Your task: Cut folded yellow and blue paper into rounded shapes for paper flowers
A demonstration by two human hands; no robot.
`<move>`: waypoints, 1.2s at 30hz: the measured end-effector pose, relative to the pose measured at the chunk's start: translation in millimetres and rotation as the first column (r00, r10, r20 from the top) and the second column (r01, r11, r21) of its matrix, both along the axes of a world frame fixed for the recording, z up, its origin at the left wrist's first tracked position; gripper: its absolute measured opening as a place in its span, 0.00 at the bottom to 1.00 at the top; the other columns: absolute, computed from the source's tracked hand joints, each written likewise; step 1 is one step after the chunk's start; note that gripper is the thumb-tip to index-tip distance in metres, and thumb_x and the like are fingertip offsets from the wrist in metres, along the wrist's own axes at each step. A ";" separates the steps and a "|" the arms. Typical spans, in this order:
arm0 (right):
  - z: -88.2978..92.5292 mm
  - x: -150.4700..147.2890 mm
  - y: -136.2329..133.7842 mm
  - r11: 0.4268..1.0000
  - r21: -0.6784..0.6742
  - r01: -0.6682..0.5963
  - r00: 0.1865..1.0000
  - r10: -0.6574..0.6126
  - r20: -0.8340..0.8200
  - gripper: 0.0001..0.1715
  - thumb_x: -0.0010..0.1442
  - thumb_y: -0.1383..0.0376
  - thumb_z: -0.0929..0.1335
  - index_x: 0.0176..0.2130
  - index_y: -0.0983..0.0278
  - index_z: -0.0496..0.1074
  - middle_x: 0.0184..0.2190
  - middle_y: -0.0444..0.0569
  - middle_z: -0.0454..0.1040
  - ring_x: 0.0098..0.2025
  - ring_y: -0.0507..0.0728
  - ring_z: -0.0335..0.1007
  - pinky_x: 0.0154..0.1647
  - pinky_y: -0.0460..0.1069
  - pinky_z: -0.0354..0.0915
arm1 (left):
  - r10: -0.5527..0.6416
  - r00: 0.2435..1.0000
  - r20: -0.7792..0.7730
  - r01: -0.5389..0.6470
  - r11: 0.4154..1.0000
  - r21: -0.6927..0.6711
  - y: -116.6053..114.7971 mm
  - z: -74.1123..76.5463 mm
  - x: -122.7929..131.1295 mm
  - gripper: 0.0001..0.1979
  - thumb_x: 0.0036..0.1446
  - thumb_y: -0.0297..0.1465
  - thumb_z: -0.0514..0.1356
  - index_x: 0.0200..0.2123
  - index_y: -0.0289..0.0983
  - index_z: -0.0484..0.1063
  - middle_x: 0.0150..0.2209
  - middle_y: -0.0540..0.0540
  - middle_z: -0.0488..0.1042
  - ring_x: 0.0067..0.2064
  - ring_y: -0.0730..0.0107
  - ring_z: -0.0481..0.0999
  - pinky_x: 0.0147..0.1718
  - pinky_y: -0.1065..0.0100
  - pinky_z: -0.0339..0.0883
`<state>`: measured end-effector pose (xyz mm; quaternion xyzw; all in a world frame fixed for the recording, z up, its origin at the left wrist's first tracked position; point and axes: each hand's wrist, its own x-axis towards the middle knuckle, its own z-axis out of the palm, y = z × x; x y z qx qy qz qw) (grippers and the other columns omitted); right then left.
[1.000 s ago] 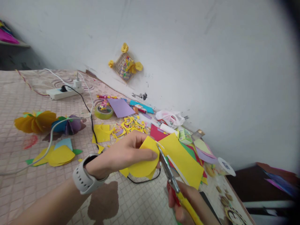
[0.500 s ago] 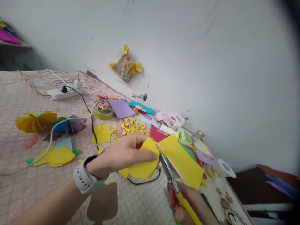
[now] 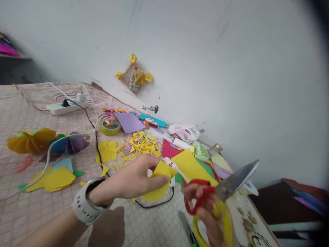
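Note:
My left hand [image 3: 136, 178], with a white watch on the wrist, pinches a rounded yellow paper piece [image 3: 158, 181] above the tiled floor. My right hand [image 3: 208, 212] grips scissors [image 3: 226, 188] by their red and yellow handles. The blades are closed and point up to the right, away from the paper. A stack of coloured paper sheets [image 3: 190, 164], yellow on top, lies just beyond both hands.
Yellow paper scraps [image 3: 138, 144], a tape roll [image 3: 110, 127], a purple sheet [image 3: 130, 122] and a glue stick [image 3: 182, 144] lie along the wall. Paper flowers [image 3: 31, 140] and cut petals [image 3: 55, 173] sit left. A power strip [image 3: 64, 107] with cables lies behind. A second pair of scissors [image 3: 189, 228] lies on the floor.
My right hand pulled the scissors off the yellow paper and swung the blades up to the right. My left hand keeps the paper, slightly lower.

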<state>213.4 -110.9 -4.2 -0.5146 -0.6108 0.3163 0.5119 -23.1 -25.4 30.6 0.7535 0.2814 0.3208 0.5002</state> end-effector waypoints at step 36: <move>-6.5 -60.6 59.3 0.988 -0.044 -0.145 0.984 0.139 -0.114 0.14 0.54 0.61 0.72 0.41 0.59 0.71 0.33 0.45 0.71 0.32 0.53 0.69 0.30 0.45 0.69 | 0.455 0.841 0.293 -0.391 0.885 -0.252 25.2 -9.9 -1.2 0.10 0.51 0.35 0.66 0.26 0.35 0.70 0.23 0.53 0.67 0.25 0.76 0.65 0.23 0.75 0.58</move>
